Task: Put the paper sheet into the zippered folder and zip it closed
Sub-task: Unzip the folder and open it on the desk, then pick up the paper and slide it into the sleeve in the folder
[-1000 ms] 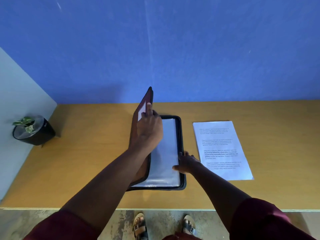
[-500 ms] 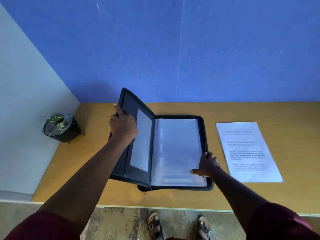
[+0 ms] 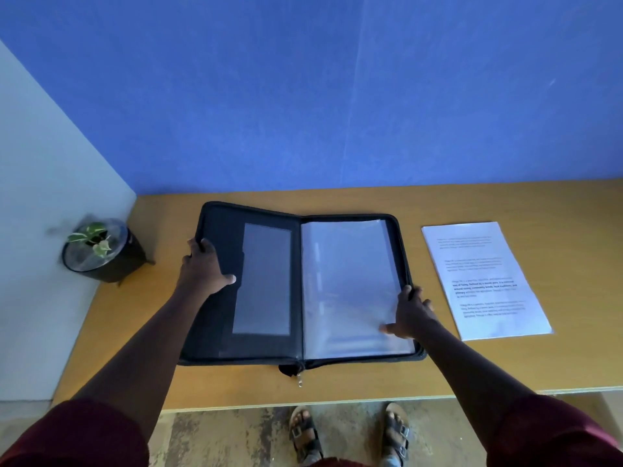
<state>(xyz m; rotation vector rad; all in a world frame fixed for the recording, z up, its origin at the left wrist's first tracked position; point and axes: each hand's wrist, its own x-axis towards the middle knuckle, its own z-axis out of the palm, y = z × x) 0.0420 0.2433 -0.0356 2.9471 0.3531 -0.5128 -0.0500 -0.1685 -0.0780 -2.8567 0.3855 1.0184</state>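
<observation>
The black zippered folder (image 3: 215, 332) lies open and flat on the wooden table (image 3: 573, 362). Its left cover carries a clear pocket (image 3: 264, 278), and clear plastic sleeves (image 3: 347, 281) fill the right half. My left hand (image 3: 204, 271) grips the outer edge of the left cover, thumb on the inside. My right hand (image 3: 413, 313) holds the right rim, fingers over the edge and thumb on the sleeves. The zipper pull (image 3: 299, 382) hangs at the spine's near end. The printed paper sheet (image 3: 485, 281) lies flat to the right of the folder, apart from both hands.
A small potted plant (image 3: 101, 254) stands at the table's left end by the pale side wall. A blue wall runs behind the table. The near table edge passes just below the folder, and my sandalled feet show on the floor.
My left hand has swung the left cover from upright down to flat on the table. My right hand has stayed on the right rim. The view has shifted left.
</observation>
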